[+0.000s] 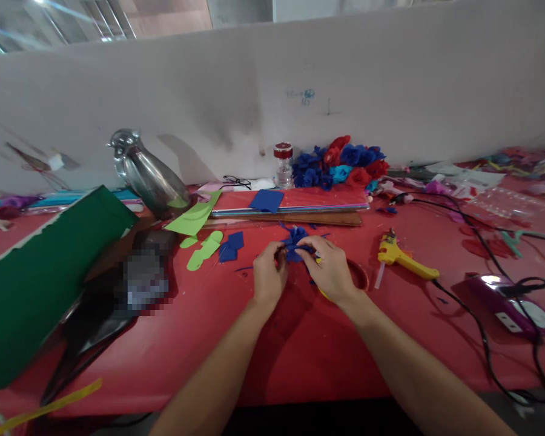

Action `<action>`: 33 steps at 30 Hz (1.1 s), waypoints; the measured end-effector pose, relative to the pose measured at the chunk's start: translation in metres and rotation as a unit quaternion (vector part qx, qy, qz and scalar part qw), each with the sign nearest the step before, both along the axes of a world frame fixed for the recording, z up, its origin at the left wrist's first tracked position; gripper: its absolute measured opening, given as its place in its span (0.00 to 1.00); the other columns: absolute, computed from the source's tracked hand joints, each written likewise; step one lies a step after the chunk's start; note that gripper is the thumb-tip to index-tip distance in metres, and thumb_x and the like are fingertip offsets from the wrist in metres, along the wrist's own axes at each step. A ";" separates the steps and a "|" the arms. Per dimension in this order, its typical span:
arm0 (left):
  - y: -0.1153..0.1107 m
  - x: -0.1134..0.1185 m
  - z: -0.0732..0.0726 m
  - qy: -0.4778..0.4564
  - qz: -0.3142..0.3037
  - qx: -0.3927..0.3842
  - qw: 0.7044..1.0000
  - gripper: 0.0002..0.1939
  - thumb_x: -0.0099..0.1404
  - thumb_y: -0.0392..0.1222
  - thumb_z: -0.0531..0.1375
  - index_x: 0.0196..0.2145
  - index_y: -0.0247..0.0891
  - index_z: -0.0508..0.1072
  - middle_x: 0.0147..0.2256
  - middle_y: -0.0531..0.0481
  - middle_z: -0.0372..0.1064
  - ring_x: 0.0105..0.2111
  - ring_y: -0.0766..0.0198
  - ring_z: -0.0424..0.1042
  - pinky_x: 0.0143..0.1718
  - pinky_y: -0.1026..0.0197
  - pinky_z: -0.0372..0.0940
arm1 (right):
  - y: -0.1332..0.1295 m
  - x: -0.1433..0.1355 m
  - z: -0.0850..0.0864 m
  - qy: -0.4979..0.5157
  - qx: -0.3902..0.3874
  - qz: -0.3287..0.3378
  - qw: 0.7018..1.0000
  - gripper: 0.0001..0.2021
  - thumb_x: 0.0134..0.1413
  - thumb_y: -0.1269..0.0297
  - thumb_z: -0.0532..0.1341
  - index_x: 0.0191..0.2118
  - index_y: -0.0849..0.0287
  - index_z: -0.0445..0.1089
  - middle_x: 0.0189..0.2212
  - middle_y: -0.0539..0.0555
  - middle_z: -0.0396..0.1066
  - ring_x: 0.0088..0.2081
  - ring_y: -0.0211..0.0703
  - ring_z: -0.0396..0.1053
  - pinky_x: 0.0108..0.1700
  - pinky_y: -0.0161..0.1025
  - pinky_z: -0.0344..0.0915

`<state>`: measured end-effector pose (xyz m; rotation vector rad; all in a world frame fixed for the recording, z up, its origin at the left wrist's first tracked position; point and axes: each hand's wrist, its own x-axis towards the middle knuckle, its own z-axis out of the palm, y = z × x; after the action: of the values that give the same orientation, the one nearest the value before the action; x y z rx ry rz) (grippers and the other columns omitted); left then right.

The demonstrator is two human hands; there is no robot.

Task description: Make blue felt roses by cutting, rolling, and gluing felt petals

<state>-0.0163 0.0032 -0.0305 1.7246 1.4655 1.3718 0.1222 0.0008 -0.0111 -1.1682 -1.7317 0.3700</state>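
Both hands meet over the middle of the red table at a dark blue craft flower (295, 237). My left hand (269, 271) pinches its left side, with the fingers curled. On the other side, my right hand (330, 266) has thumb and fingers closed on the petals. The flower's lower part is hidden by the fingers. Beneath my right hand lies a curved object with a red and yellow rim (362, 277), mostly covered, so its kind is unclear. Blue squares (229, 249) and light green cut pieces (205, 249) lie left of my hands.
Right of my hands lies a yellow glue gun (402, 257), its cord running to a purple power strip (513, 306). Behind are stacked sheets (318, 198), a glass jar (283, 166) and finished flowers (340, 163). A metal jug (152, 175) and green board (49, 272) stand left.
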 end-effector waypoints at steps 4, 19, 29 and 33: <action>-0.003 0.002 0.002 0.017 -0.003 0.000 1.000 0.13 0.59 0.28 0.53 0.38 0.37 0.74 0.34 0.47 0.77 0.34 0.63 0.75 0.38 0.64 0.67 | 0.001 -0.002 -0.006 0.001 0.011 -0.022 1.000 0.04 0.57 0.65 0.59 0.34 0.54 0.72 0.34 0.54 0.76 0.37 0.47 0.72 0.43 0.42 0.67; -0.007 0.004 0.004 0.045 -0.028 0.021 0.998 0.16 0.58 0.27 0.54 0.40 0.39 0.75 0.34 0.48 0.77 0.33 0.63 0.74 0.37 0.63 0.67 | 0.003 -0.004 -0.014 -0.003 0.016 -0.056 0.998 0.04 0.57 0.63 0.60 0.38 0.54 0.71 0.37 0.55 0.75 0.40 0.49 0.72 0.44 0.46 0.68; -0.009 0.005 0.010 0.063 -0.021 0.020 0.998 0.09 0.60 0.35 0.55 0.36 0.38 0.74 0.31 0.48 0.75 0.29 0.64 0.72 0.35 0.63 0.66 | 0.002 -0.004 -0.010 -0.007 0.031 -0.057 0.998 0.03 0.58 0.65 0.59 0.37 0.54 0.70 0.36 0.55 0.74 0.38 0.48 0.71 0.43 0.45 0.68; -0.007 0.004 0.009 0.036 -0.022 0.024 0.999 0.09 0.59 0.33 0.54 0.34 0.38 0.73 0.29 0.49 0.74 0.29 0.65 0.72 0.35 0.63 0.66 | 0.002 -0.004 -0.010 -0.020 0.036 -0.056 0.998 0.03 0.58 0.66 0.60 0.38 0.54 0.70 0.36 0.55 0.74 0.39 0.49 0.71 0.43 0.46 0.68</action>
<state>-0.0125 -0.0035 -0.0216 1.8425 1.4359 1.3455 0.1187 0.0025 -0.0212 -1.2209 -1.6922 0.2156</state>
